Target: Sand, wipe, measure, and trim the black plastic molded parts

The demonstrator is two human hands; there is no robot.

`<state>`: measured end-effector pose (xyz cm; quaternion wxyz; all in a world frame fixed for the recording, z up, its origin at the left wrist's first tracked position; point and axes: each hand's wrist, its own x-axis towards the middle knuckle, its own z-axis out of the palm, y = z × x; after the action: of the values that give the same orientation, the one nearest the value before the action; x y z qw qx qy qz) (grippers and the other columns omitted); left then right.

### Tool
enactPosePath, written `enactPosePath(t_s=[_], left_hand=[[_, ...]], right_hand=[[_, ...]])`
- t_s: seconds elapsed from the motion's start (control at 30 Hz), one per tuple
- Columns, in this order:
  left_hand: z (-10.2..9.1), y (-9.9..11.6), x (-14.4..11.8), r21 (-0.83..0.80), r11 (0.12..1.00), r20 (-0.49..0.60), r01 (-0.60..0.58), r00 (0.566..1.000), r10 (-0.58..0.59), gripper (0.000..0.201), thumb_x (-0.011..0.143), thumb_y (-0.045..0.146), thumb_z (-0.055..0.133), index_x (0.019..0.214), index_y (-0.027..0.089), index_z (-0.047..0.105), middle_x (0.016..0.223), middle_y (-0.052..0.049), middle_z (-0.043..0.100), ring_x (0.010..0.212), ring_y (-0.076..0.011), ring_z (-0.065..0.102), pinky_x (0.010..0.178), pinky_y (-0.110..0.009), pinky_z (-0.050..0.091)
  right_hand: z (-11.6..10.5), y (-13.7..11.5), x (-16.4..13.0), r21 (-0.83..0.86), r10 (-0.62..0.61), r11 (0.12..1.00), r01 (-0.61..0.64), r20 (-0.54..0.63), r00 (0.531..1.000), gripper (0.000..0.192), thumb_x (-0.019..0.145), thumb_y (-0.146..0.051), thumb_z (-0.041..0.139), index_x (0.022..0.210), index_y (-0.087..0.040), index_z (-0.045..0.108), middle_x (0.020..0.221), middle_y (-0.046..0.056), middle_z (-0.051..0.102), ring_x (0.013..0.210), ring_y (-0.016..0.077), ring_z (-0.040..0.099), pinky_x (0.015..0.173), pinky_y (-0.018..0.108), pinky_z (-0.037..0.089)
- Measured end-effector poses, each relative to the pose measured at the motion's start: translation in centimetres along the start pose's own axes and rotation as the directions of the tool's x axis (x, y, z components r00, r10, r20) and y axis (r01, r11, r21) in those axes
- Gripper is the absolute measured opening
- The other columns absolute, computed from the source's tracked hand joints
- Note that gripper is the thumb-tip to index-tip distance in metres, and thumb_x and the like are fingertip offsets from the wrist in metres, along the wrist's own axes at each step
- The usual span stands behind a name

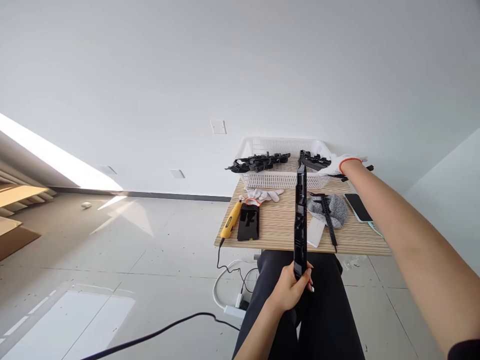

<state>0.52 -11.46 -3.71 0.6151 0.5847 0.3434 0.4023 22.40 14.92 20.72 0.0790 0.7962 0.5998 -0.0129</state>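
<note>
My left hand (290, 287), bare, grips the near end of a long black plastic strip (300, 215) that stands nearly upright over the table's front edge. My right hand (339, 165), in a white glove with an orange cuff, reaches to the right end of a white plastic basket (262, 147) and rests on the black parts (317, 161) lying there. More black plastic parts (258, 162) stick out across the basket's left side.
On the wooden table (277, 232) lie a yellow electric tool (230, 220), a black phone (248, 222), a spare white glove (264, 195), a grey cloth (332, 209) under a black strip, a white block (315, 231) and another phone (358, 206). Cables and a power strip (234, 310) lie on the floor.
</note>
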Motion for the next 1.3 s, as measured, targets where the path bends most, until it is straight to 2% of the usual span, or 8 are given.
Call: enactPosePath(t_s=[0.13,0.33,0.43,0.6,0.9,1.0,1.17,1.3], left_hand=[[-0.2,0.4,-0.2,0.011,1.0,-0.003,-0.003,1.0,0.003,0.034,0.099,0.046,0.05,0.105,0.014,0.06,0.07,-0.001,0.063,0.063,-0.0132,0.065,0.068,-0.027,0.053],[-0.2,0.3,-0.1,-0.055,0.998,-0.02,0.003,1.0,-0.004,0.033,0.098,0.046,0.052,0.103,0.014,0.059,0.068,0.0,0.061,0.06,-0.0126,0.063,0.066,-0.027,0.053],[-0.1,0.1,0.0,-0.066,0.998,-0.018,-0.005,1.0,0.004,0.033,0.098,0.047,0.052,0.103,0.015,0.059,0.068,0.0,0.061,0.06,-0.0124,0.063,0.067,-0.027,0.053],[0.0,0.0,0.0,-0.06,0.998,-0.026,-0.001,1.0,0.0,0.035,0.097,0.049,0.052,0.102,0.014,0.06,0.068,0.0,0.062,0.06,-0.0127,0.063,0.066,-0.026,0.053],[0.0,0.1,-0.1,-0.046,0.999,-0.035,-0.008,0.999,0.007,0.034,0.097,0.047,0.053,0.102,0.015,0.06,0.069,0.0,0.061,0.06,-0.0127,0.063,0.066,-0.026,0.052],[0.0,0.2,-0.1,-0.049,0.999,-0.041,-0.005,0.999,0.003,0.033,0.097,0.047,0.053,0.102,0.015,0.059,0.069,0.0,0.061,0.059,-0.0125,0.062,0.066,-0.026,0.052],[0.0,0.3,-0.1,-0.044,0.999,-0.035,-0.003,0.999,0.002,0.032,0.097,0.046,0.053,0.102,0.015,0.06,0.069,0.0,0.061,0.06,-0.0127,0.063,0.066,-0.026,0.052],[0.0,0.2,-0.2,-0.025,1.0,-0.04,-0.003,0.999,0.002,0.033,0.096,0.046,0.053,0.103,0.015,0.06,0.069,0.0,0.062,0.059,-0.0133,0.063,0.064,-0.026,0.052]], right_hand=[[-0.1,0.0,-0.2,-0.021,0.016,1.0,-0.014,0.119,0.993,0.088,0.077,-0.073,0.06,0.147,-0.02,0.049,0.141,0.022,0.056,0.118,0.0372,0.059,0.091,0.05,0.048],[-0.2,-1.2,-0.3,-0.087,0.044,0.996,-0.036,0.089,0.995,0.099,0.073,-0.072,0.064,0.154,-0.021,0.04,0.15,0.023,0.048,0.125,0.0457,0.054,0.096,0.059,0.045],[-0.3,-1.7,-0.6,-0.091,0.058,0.995,-0.049,0.1,0.993,0.1,0.07,-0.071,0.066,0.154,-0.025,0.039,0.149,0.022,0.049,0.121,0.0446,0.057,0.093,0.058,0.048],[-0.4,-2.0,-0.5,-0.068,0.063,0.996,-0.055,0.122,0.991,0.083,0.078,-0.061,0.064,0.151,-0.027,0.043,0.131,0.019,0.063,0.11,0.0372,0.064,0.089,0.052,0.05],[0.7,-2.2,0.7,-0.091,0.085,0.992,-0.083,0.019,0.996,0.054,0.091,-0.025,0.045,0.143,-0.011,0.054,0.136,0.028,0.057,0.121,0.0403,0.056,0.089,0.059,0.045],[0.7,-1.8,0.6,-0.086,0.076,0.993,-0.076,0.002,0.997,0.055,0.091,-0.033,0.049,0.143,-0.015,0.055,0.135,0.025,0.059,0.119,0.0401,0.058,0.09,0.057,0.047],[1.3,-1.6,0.9,-0.068,0.053,0.996,-0.054,-0.018,0.998,0.08,0.08,-0.062,0.064,0.148,-0.021,0.05,0.136,0.025,0.057,0.118,0.0442,0.057,0.092,0.058,0.047],[2.5,-2.2,1.8,-0.061,0.013,0.998,-0.02,-0.12,0.993,0.075,0.081,-0.057,0.067,0.146,-0.021,0.053,0.153,0.03,0.035,0.139,0.0505,0.032,0.096,0.061,0.039]])
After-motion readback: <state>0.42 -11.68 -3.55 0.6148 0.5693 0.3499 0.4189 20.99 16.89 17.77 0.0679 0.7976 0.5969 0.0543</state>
